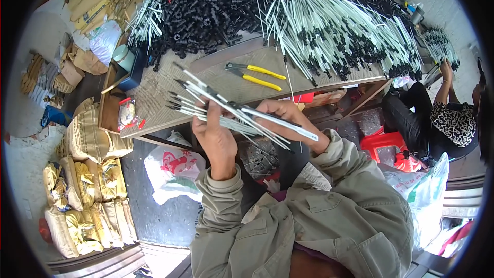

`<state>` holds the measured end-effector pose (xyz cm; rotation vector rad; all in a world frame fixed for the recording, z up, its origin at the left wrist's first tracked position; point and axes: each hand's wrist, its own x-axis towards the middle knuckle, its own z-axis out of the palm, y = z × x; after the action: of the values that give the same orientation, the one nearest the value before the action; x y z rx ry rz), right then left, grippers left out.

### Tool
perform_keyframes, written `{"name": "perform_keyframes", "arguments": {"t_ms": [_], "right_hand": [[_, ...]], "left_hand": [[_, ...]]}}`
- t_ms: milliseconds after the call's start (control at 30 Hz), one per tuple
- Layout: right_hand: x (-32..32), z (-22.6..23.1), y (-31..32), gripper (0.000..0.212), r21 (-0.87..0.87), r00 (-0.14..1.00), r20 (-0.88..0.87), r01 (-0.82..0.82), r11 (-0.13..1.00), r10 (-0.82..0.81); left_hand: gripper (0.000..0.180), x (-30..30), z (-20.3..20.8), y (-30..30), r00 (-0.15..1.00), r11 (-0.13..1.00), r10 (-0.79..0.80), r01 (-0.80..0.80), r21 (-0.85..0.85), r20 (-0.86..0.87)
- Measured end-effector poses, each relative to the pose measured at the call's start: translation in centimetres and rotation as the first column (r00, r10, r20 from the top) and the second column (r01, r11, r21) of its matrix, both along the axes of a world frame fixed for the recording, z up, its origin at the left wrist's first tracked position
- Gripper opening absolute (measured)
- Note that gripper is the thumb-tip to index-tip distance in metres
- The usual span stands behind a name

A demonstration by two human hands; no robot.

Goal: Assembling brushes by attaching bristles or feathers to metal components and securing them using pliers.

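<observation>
Together, left hand (216, 136), right hand (288, 116) grip white rods (231, 110); fingertips hidden behind bundle

Two hands (218, 139), one pair of pliers (256, 74)

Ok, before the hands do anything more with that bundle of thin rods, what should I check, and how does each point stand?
1. Left hand grips the bundle of rods: ok.
2. Right hand supports the same bundle: ok.
3. Rod tips lined up: not ok, they fan apart at the upper left.
4. Yellow-handled pliers lie apart from the bundle on the table: ok.
5. Rod count in the bundle: cannot tell.
6. Seated person at right keeps away from the hands: ok.
</observation>
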<state>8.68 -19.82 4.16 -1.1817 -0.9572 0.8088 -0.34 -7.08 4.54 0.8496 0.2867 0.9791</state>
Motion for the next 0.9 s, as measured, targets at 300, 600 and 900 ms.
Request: {"name": "perform_keyframes", "arguments": {"t_ms": [300, 600, 900], "right_hand": [[-0.6, -0.2, 2.2, 0.017, 0.073, 0.954, 0.294, 0.03, 0.997, -0.051], [9.5, 1.1, 4.8, 0.017, -0.157, 0.951, 0.173, 0.285, 0.946, -0.258], [20.4, -3.0, 9.6, 0.033, -0.136, 0.293, 0.9, 0.892, 0.431, -0.322]], "left_hand": [[0.019, -0.5, 1.2, 0.4, 0.993, 0.993, 0.096, -0.091, -0.071, 0.075], [0.021, -1.5, 0.2, 3.5, 0.988, 0.987, 0.089, -0.07, -0.147, 0.125], [0.033, -3.8, 2.3, 3.4, 0.972, 0.975, -0.048, 0.095, -0.202, 0.228]]}}
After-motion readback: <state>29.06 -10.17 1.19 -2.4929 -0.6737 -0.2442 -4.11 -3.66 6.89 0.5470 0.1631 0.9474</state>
